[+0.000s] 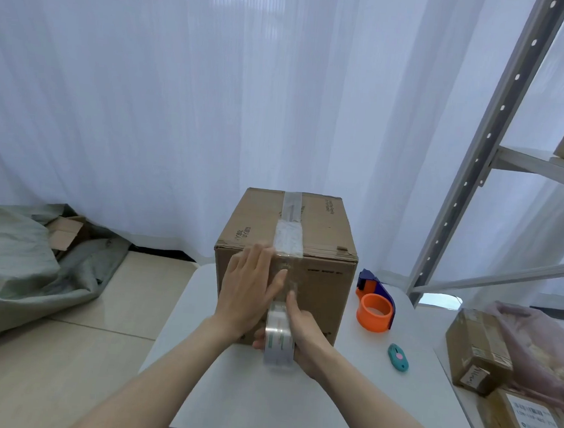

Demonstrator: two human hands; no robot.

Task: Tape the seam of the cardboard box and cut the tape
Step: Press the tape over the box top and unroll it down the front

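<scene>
A brown cardboard box (326, 237) stands on a small white table (245, 400). Clear tape (290, 221) runs along its top seam and down over the near edge onto the front face. My left hand (251, 289) lies flat and spread against the front face, pressing on the tape just below the top edge. My right hand (305, 334) grips a roll of clear tape (279, 342) held against the lower front of the box, with its strip still joined to the box. A small teal cutter (398, 357) lies on the table to the right.
An orange and blue tape dispenser (375, 305) sits right of the box. Several cardboard parcels (479, 351) lie at the right edge, beneath a metal shelf rack (481, 155). A grey-green sack (27, 261) with cardboard lies on the floor at left. White curtains hang behind.
</scene>
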